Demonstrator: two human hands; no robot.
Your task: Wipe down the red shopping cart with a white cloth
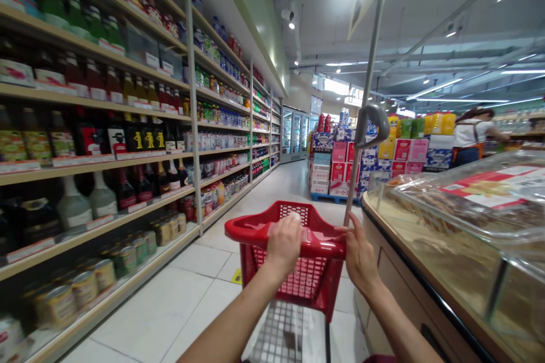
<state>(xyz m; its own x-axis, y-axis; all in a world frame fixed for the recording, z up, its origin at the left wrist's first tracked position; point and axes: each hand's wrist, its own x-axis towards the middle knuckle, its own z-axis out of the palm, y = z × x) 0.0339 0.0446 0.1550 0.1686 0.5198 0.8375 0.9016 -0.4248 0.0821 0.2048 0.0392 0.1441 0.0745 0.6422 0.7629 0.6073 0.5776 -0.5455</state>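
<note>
A red plastic shopping cart (293, 278) stands in front of me, with perforated basket walls and a lower rack below. My left hand (284, 243) is closed over the middle of its red handle (315, 247). Something small and white, perhaps crumpled tissue, shows at the fingers of that hand. At the handle's right corner is my right hand (360, 255), its thumb and fingers bent around the edge. Just beyond this hand rises a slanted metal pole (353, 181) bearing a grey loop-shaped piece (372, 126). I cannot tell where the pole's foot is fixed.
Tall shelves (128, 153) of bottles and cans line the left side. On the right, close to my right arm, runs a display counter (392, 261) with clear-covered food. Stacked cartons (340, 164) stand ahead beside the tiled aisle (281, 181). A person (472, 133) is behind the counter.
</note>
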